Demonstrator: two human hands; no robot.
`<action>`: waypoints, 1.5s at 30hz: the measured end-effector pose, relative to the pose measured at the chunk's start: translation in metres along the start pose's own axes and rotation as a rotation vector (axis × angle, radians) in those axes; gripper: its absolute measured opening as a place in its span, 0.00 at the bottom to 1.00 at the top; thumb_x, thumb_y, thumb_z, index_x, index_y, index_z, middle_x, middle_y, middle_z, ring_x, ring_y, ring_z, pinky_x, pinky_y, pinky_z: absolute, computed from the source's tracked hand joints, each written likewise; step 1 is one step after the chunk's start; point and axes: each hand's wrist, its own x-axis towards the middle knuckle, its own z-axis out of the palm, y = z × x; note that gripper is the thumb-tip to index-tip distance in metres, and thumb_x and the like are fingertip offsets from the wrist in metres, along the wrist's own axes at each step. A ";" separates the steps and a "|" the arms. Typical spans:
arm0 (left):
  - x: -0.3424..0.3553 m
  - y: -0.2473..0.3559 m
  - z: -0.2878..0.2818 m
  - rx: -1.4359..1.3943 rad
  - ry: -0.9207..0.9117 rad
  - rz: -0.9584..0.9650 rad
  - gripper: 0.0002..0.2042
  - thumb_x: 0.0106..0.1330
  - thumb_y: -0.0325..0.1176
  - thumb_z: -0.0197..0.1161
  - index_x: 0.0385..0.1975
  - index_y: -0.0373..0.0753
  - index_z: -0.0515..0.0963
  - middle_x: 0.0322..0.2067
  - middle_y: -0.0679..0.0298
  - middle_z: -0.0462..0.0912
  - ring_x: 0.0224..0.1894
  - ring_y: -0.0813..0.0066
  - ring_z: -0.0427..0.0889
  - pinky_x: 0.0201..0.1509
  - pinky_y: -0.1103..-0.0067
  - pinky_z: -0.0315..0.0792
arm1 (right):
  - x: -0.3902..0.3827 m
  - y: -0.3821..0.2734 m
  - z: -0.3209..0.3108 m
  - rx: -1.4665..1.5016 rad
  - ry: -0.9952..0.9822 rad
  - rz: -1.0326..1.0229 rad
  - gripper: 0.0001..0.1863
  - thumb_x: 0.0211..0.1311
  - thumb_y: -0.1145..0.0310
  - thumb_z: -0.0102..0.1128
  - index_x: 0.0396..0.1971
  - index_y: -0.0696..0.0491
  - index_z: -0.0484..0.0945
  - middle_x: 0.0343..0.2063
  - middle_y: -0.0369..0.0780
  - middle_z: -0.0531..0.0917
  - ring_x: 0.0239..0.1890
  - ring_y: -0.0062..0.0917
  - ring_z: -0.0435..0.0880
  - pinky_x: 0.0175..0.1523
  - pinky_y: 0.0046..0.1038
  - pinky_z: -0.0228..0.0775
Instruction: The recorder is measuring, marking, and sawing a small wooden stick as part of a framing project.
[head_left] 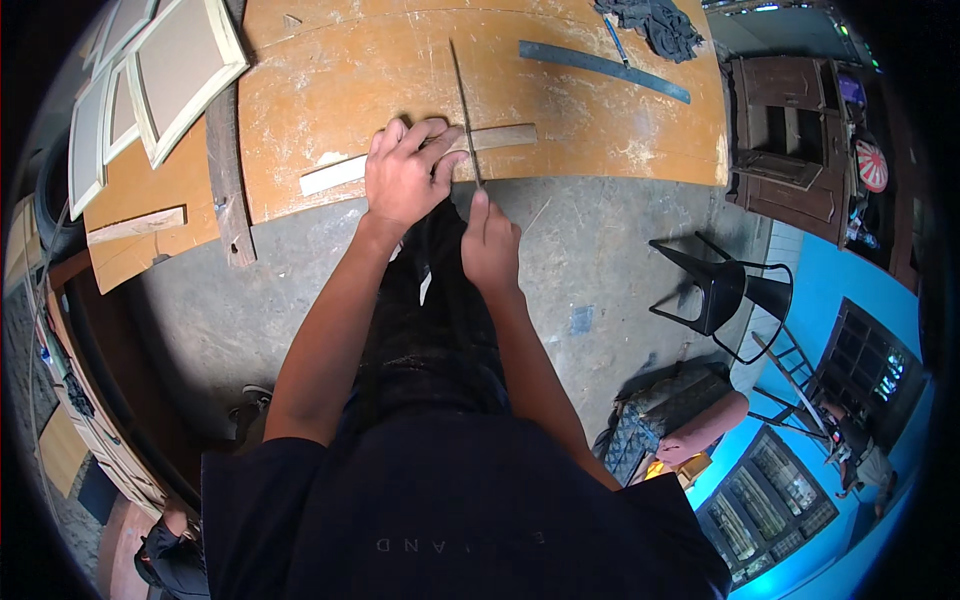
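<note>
A narrow pale wooden strip (pixel 334 173) lies along the front edge of a worn orange-brown tabletop (pixel 290 110). My left hand (pixel 405 172) grips it, fingers curled over it left of a long, thin saw blade (pixel 458 80), seen almost edge-on and crossing the strip. My right hand (pixel 490 240) is closed on the saw's near end; the handle is mostly hidden by the fingers. Further back on the tabletop are a dark straightedge (pixel 600 70), a blue pencil-like tool (pixel 614 38) and a dark cloth (pixel 665 25).
Pale framed panels (pixel 190 80), a dark plank (pixel 226 160) and another strip (pixel 135 225) occupy the left. Rightward are a dark cabinet (pixel 790 85), a black metal chair (pixel 715 300), a padded seat (pixel 660 420) and a ladder (pixel 790 360). Other people appear at lower left (pixel 165 560) and far right (pixel 865 470).
</note>
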 end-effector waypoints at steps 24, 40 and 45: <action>-0.002 0.002 0.000 -0.036 -0.007 0.035 0.13 0.56 0.39 0.71 0.43 0.50 0.88 0.43 0.77 0.83 0.42 0.69 0.75 0.46 0.73 0.67 | -0.063 0.023 -0.010 -0.007 -0.094 0.174 0.24 0.80 0.57 0.40 0.32 0.61 0.76 0.26 0.60 0.80 0.32 0.63 0.79 0.36 0.57 0.67; -0.002 0.003 -0.001 -0.030 -0.020 0.031 0.16 0.55 0.37 0.73 0.45 0.51 0.89 0.35 0.76 0.79 0.40 0.71 0.73 0.45 0.73 0.67 | -0.050 0.017 -0.016 0.019 -0.076 0.172 0.27 0.80 0.57 0.38 0.28 0.62 0.76 0.26 0.60 0.79 0.32 0.60 0.77 0.35 0.50 0.67; -0.005 0.007 0.000 -0.061 -0.046 0.034 0.15 0.55 0.38 0.72 0.44 0.51 0.89 0.34 0.75 0.79 0.40 0.70 0.73 0.44 0.73 0.66 | 0.023 -0.003 0.007 -0.025 0.065 -0.076 0.24 0.79 0.59 0.42 0.28 0.61 0.76 0.26 0.60 0.80 0.32 0.61 0.79 0.34 0.53 0.68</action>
